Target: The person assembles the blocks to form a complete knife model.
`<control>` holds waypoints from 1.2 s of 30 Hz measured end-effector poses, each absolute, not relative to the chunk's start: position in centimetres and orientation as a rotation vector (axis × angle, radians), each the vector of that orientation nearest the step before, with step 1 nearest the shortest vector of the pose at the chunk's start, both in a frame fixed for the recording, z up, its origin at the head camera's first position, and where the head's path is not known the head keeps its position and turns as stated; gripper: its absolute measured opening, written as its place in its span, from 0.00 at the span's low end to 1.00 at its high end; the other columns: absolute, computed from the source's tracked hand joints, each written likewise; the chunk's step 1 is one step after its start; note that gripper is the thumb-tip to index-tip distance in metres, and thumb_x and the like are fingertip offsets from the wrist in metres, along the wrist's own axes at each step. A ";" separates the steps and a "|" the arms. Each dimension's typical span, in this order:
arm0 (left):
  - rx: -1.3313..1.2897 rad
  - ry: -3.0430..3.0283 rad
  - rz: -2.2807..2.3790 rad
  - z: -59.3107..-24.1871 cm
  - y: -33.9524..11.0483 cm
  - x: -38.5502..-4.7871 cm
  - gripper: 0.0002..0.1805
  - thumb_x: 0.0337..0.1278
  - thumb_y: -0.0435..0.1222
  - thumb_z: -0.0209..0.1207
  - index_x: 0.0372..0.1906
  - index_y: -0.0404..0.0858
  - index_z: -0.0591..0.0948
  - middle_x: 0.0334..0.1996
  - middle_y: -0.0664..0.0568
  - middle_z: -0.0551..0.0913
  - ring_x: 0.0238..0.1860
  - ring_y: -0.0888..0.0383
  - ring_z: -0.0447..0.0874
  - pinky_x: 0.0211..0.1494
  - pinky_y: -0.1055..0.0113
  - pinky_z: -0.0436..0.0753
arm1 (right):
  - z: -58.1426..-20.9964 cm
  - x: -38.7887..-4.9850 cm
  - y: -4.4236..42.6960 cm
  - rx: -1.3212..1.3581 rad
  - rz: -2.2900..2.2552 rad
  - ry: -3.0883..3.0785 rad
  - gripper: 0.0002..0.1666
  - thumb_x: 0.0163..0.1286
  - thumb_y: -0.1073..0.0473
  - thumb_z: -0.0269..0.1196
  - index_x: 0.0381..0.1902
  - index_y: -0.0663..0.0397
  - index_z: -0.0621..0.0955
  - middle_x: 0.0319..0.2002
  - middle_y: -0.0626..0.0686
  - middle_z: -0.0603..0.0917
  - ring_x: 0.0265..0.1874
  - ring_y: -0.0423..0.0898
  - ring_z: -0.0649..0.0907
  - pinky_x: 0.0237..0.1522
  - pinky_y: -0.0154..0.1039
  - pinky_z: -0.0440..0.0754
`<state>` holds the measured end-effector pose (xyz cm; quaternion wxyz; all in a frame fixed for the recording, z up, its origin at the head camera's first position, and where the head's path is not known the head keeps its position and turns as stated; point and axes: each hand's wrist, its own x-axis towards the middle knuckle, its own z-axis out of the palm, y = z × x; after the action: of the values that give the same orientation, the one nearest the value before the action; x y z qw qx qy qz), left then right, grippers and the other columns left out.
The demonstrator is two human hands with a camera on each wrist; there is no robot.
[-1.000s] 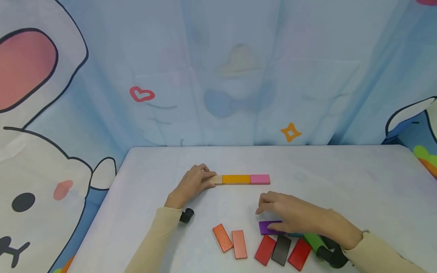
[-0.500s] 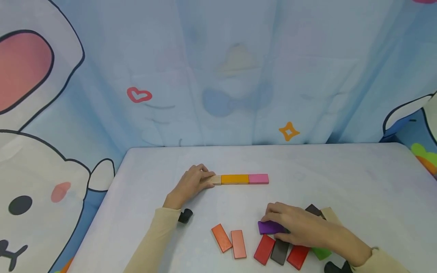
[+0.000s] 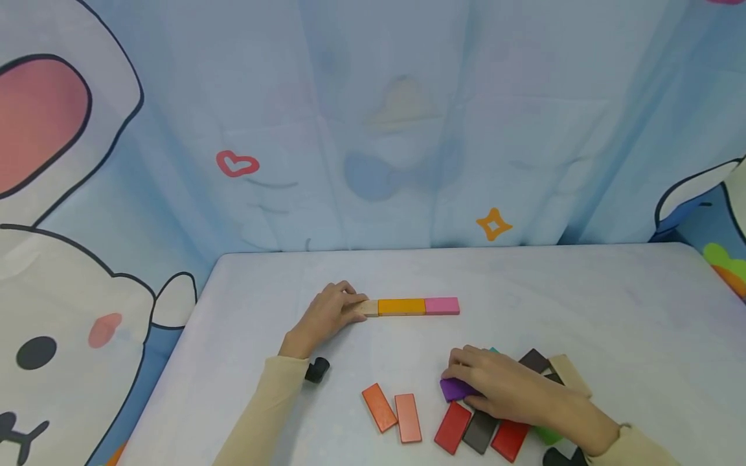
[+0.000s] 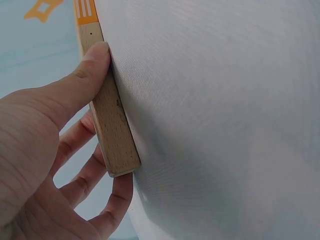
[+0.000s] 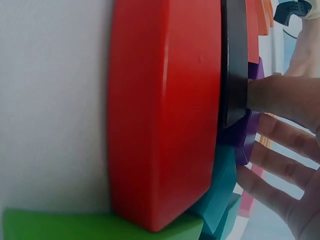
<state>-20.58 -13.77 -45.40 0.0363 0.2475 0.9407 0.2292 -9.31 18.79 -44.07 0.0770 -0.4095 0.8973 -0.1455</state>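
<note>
My left hand (image 3: 327, 314) grips a natural wood block (image 4: 116, 120) between thumb and fingers at the left end of a row on the table. Against that block's right end lies a yellow-orange block (image 3: 401, 307), followed by a pink block (image 3: 442, 306). My right hand (image 3: 506, 385) is over a cluster of coloured blocks and pinches a purple block (image 3: 456, 389), thumb on the near side and fingers on the far side. Just in front lie a red block (image 3: 452, 428), a dark grey block (image 3: 480, 431) and another red block (image 5: 175, 110).
An orange block (image 3: 379, 407) and a salmon block (image 3: 408, 418) lie left of the cluster. Around my right hand are green (image 5: 90, 226), teal (image 5: 220, 185), black (image 3: 534, 360) and beige (image 3: 570, 374) blocks. A printed curtain (image 3: 373, 129) hangs behind the table.
My right hand has moved down and closed on the purple block, which now sits slightly turned. Black and beige blocks behind that hand have come into view. My left hand keeps its grip.
</note>
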 end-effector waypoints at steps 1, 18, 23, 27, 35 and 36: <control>0.760 2.890 0.706 -45.4 -13.8 -20.6 0.23 0.63 0.42 0.71 0.61 0.40 0.87 0.51 0.48 0.83 0.49 0.49 0.78 0.54 0.52 0.79 | -44.1 -9.3 18.8 -1.230 -0.439 2.684 0.22 0.62 0.59 0.79 0.53 0.51 0.86 0.47 0.44 0.80 0.46 0.43 0.81 0.49 0.45 0.86; 0.761 2.903 0.687 -45.5 -13.7 -20.5 0.23 0.62 0.42 0.72 0.61 0.40 0.87 0.51 0.48 0.83 0.48 0.49 0.78 0.53 0.53 0.79 | -43.2 -9.7 18.1 -1.251 -0.335 2.637 0.22 0.62 0.57 0.79 0.53 0.51 0.86 0.46 0.45 0.81 0.44 0.40 0.79 0.47 0.40 0.86; 0.771 2.904 0.692 -45.6 -13.8 -20.6 0.23 0.62 0.42 0.72 0.60 0.39 0.87 0.51 0.48 0.83 0.49 0.49 0.78 0.53 0.53 0.79 | -42.2 -10.5 18.0 -1.273 -0.306 2.651 0.23 0.60 0.58 0.80 0.52 0.51 0.86 0.44 0.45 0.81 0.43 0.40 0.79 0.46 0.41 0.87; 0.790 2.908 0.695 -45.7 -13.9 -20.6 0.23 0.62 0.42 0.72 0.61 0.39 0.87 0.51 0.48 0.83 0.49 0.48 0.78 0.51 0.53 0.79 | -41.3 -11.2 18.9 -1.265 -0.371 2.688 0.22 0.59 0.59 0.80 0.51 0.52 0.87 0.44 0.45 0.81 0.43 0.41 0.80 0.46 0.41 0.87; 0.803 2.911 0.715 -45.8 -13.9 -20.5 0.23 0.62 0.42 0.72 0.61 0.39 0.87 0.51 0.48 0.83 0.50 0.47 0.78 0.51 0.51 0.78 | -40.2 -13.1 21.4 -1.197 -0.418 2.749 0.24 0.60 0.58 0.80 0.53 0.51 0.87 0.50 0.51 0.82 0.47 0.48 0.83 0.48 0.46 0.88; 0.798 2.912 0.712 -45.8 -13.9 -20.5 0.24 0.62 0.42 0.72 0.61 0.39 0.87 0.51 0.48 0.83 0.51 0.47 0.79 0.51 0.51 0.79 | -40.2 -13.4 21.8 -1.178 -0.411 2.764 0.24 0.59 0.58 0.80 0.53 0.51 0.87 0.51 0.52 0.82 0.48 0.49 0.83 0.48 0.47 0.88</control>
<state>-20.53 -13.87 -45.84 0.0195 0.2572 0.9385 0.2295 -13.41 21.79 -40.22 0.0543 -0.3878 0.9101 -0.1354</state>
